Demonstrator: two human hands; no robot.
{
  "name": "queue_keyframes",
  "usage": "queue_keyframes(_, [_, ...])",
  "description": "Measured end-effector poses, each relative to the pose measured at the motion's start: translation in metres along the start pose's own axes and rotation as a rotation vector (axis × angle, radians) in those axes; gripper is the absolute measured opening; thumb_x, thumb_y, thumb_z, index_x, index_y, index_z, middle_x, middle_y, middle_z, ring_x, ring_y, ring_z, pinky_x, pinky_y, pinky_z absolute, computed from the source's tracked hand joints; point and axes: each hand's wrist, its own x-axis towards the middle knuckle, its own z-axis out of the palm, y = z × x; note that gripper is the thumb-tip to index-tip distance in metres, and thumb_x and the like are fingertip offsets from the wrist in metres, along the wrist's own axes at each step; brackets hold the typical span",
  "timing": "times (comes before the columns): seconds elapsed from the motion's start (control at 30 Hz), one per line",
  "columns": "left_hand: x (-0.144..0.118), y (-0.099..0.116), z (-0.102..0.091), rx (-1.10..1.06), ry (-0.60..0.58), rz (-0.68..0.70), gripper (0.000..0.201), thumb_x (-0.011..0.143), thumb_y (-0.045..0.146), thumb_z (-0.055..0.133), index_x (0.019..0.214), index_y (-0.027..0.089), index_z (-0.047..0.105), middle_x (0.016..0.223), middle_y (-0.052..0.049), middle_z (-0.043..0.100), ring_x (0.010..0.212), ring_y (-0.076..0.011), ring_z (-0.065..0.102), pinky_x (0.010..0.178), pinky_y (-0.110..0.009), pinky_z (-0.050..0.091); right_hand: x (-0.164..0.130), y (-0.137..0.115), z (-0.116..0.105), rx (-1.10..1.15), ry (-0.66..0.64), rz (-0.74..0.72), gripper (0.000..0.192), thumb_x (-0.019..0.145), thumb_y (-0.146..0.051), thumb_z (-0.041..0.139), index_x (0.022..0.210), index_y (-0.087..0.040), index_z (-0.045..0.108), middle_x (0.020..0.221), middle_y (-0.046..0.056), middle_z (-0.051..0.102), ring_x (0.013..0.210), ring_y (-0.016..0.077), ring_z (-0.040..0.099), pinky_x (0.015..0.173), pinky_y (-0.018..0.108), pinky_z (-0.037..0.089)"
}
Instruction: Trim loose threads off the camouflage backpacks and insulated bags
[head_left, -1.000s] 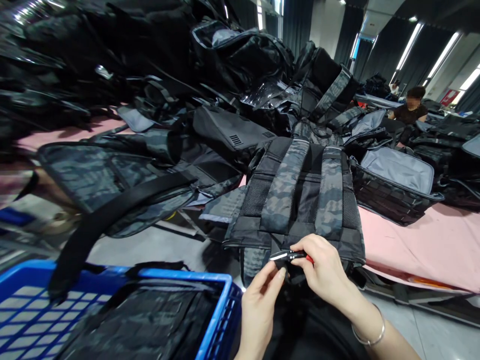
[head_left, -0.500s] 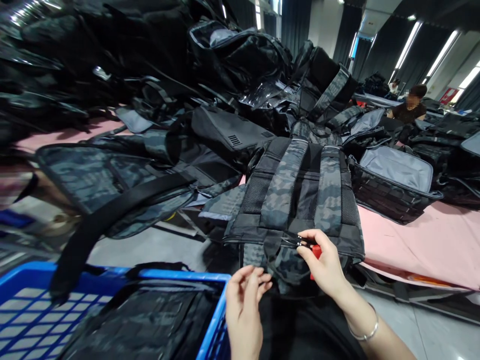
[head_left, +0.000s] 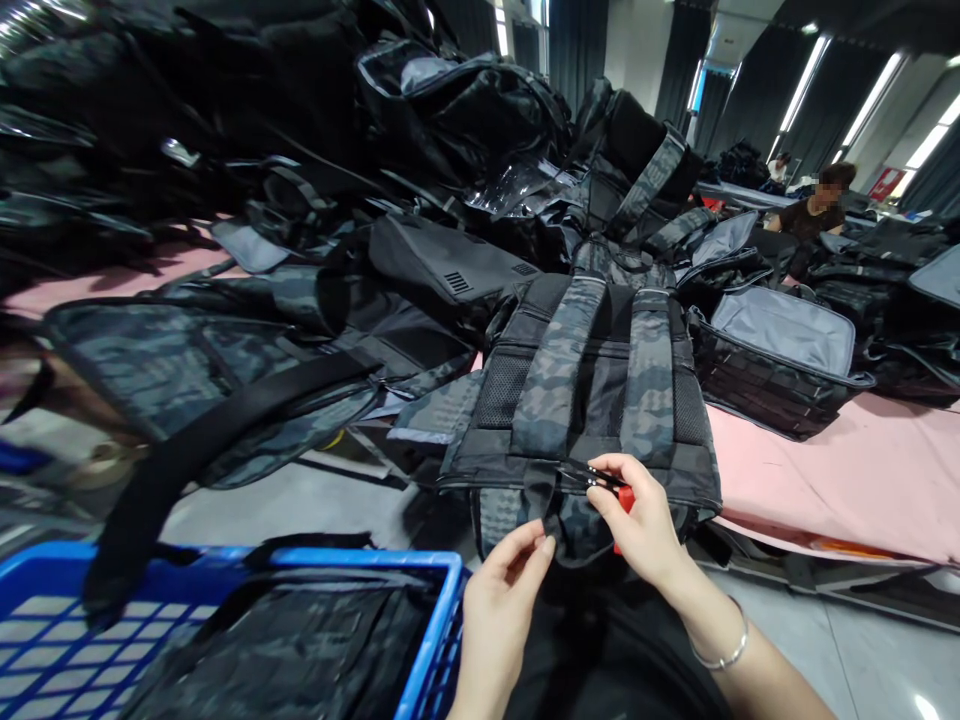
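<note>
The small thread snips with a red handle and dark blades (head_left: 600, 482) sit in the right hand (head_left: 643, 525), thumb and forefinger pinched around them; most of the red handle is covered by the palm, and the blade tips are too thin and dark against the fabric to tell whether they are parted. They lie against the lower edge of the grey-and-black camouflage fabric backpack (head_left: 592, 400), which rests back-up on the edge of the pink-covered table (head_left: 840, 480), its two padded straps running lengthwise between black mesh panels. The left hand (head_left: 499, 600) has thumb and forefinger closed on the loose bottom hem of the backpack, the other fingers curled beneath and out of sight. Any thread there cannot be made out. A thin silver metal bangle (head_left: 724, 655) rings the right wrist.

The blue plastic lattice crate (head_left: 225, 630) at lower left is cut off by the frame and holds more dark camouflage cloth. Behind, a heap of black glossy and matte bags (head_left: 315, 170) merges into blur at the left. A grey-lined open bag (head_left: 780, 350) lies to the right, and a seated person (head_left: 817, 205) is partly hidden beyond it.
</note>
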Motion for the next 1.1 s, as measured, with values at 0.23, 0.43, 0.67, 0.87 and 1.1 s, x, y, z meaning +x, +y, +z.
queue_keyframes(0.23, [0.0, 0.016, 0.007, -0.272, -0.148, -0.183, 0.044, 0.044, 0.031, 0.087, 0.083, 0.017, 0.071, 0.085, -0.005, 0.071, 0.079, -0.0152, 0.063, 0.07, -0.024, 0.051, 0.002, -0.005, -0.003, 0.026, -0.068, 0.054, 0.017, 0.084, -0.028, 0.053, 0.096, -0.019, 0.061, 0.093, 0.003, 0.064, 0.086, 0.0152, 0.06, 0.079, 0.026, 0.046])
queue_keyframes(0.43, [-0.002, 0.011, 0.01, -0.194, -0.152, -0.043, 0.04, 0.049, 0.03, 0.085, 0.085, 0.019, 0.071, 0.088, -0.003, 0.069, 0.084, -0.017, 0.062, 0.073, -0.025, 0.051, 0.001, -0.009, 0.012, -0.177, -0.101, -0.058, 0.021, 0.075, -0.019, 0.062, 0.095, -0.022, 0.069, 0.076, 0.0, 0.063, 0.066, 0.0118, 0.058, 0.061, 0.021, 0.045])
queue_keyframes(0.67, [0.002, 0.0, 0.008, -0.039, -0.174, 0.13, 0.03, 0.056, 0.031, 0.08, 0.08, 0.017, 0.07, 0.084, -0.003, 0.07, 0.082, -0.0168, 0.062, 0.076, -0.024, 0.049, 0.005, -0.002, 0.025, -0.272, -0.021, -0.182, 0.021, 0.073, -0.009, 0.048, 0.075, -0.019, 0.067, 0.067, 0.001, 0.059, 0.061, 0.0121, 0.054, 0.057, 0.022, 0.041])
queue_keyframes(0.87, [0.01, -0.003, 0.011, -0.069, -0.059, 0.057, 0.044, 0.051, 0.032, 0.08, 0.092, 0.018, 0.07, 0.094, -0.005, 0.07, 0.091, -0.0195, 0.062, 0.081, -0.026, 0.048, 0.017, -0.013, 0.01, 0.145, -0.155, 0.195, 0.017, 0.077, -0.024, 0.054, 0.062, -0.018, 0.056, 0.06, -0.002, 0.053, 0.055, 0.0103, 0.051, 0.055, 0.021, 0.042])
queue_keyframes(1.1, [0.012, 0.011, 0.016, -0.209, -0.145, -0.027, 0.036, 0.051, 0.026, 0.079, 0.086, 0.018, 0.071, 0.086, -0.005, 0.071, 0.079, -0.0192, 0.065, 0.07, -0.027, 0.051, 0.007, -0.027, -0.03, 0.249, -0.446, 0.083, 0.021, 0.074, -0.037, 0.066, 0.068, -0.018, 0.061, 0.067, 0.0, 0.06, 0.059, 0.0114, 0.055, 0.058, 0.023, 0.045])
